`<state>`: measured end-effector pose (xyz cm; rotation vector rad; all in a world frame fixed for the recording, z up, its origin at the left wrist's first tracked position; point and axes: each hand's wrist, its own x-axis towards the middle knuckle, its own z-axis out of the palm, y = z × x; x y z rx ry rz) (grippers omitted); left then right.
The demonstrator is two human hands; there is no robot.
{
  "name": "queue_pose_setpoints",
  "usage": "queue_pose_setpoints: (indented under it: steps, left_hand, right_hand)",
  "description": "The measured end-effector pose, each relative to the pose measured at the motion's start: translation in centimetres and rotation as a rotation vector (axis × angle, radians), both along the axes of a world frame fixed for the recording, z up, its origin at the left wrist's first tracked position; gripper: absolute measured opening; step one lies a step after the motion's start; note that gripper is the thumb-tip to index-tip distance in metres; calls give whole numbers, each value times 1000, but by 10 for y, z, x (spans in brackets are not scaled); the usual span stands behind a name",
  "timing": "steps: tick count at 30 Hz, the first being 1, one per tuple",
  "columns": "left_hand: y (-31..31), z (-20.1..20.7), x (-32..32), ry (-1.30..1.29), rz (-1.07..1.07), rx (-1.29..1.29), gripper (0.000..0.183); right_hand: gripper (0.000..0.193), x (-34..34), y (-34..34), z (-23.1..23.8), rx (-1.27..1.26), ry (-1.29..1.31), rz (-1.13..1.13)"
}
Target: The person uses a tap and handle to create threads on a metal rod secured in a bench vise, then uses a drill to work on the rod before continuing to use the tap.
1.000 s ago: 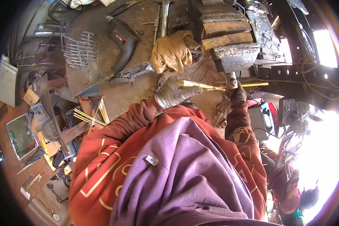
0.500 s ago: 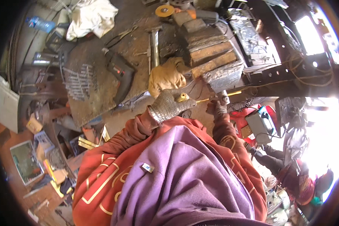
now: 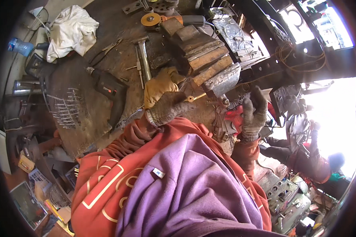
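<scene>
My left hand [image 3: 168,107], in a grey knit glove, is held at the bench edge with its fingers stretched to the right. Between thumb and fingers, seemingly loose, is the round end of a yellow metal bar [image 3: 197,96]. The bar runs under the front jaw of a heavy bench vise [image 3: 221,81]. Below that jaw sticks out the vise's screw head [image 3: 224,101]. My right hand [image 3: 255,114], gloved alike, is raised to the right of the vise, open and empty. A tan work glove [image 3: 161,85] lies just beyond my left hand.
On the bench lie a hammer [image 3: 144,59], a black drill [image 3: 108,91], pliers [image 3: 106,51], an angle grinder [image 3: 186,19], a white cloth [image 3: 73,33] and several metal rods [image 3: 69,108]. Another person [image 3: 308,160] is at the lower right, near a red object [image 3: 235,116].
My right hand has left the vise's screw head, moved right and opened. My left fingers have loosened around the bar's end. The whole view has turned a little.
</scene>
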<state>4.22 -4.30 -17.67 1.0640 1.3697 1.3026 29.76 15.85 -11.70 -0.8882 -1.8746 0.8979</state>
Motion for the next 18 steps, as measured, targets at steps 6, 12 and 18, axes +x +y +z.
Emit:
queue_pose_setpoints:
  steps: [6,12,18]
  left_hand:
    - [-9,0,6,-706,260,-89,26]
    - [1,47,-15,-537,181,63,33]
    - [14,55,-17,-486,286,-113,31]
  right_hand:
    - [103,-100,-28,78,487,-422,166]
    - [111,-124,-21,70,526,-562,148]
    - [102,-125,-24,73,461,-502,163]
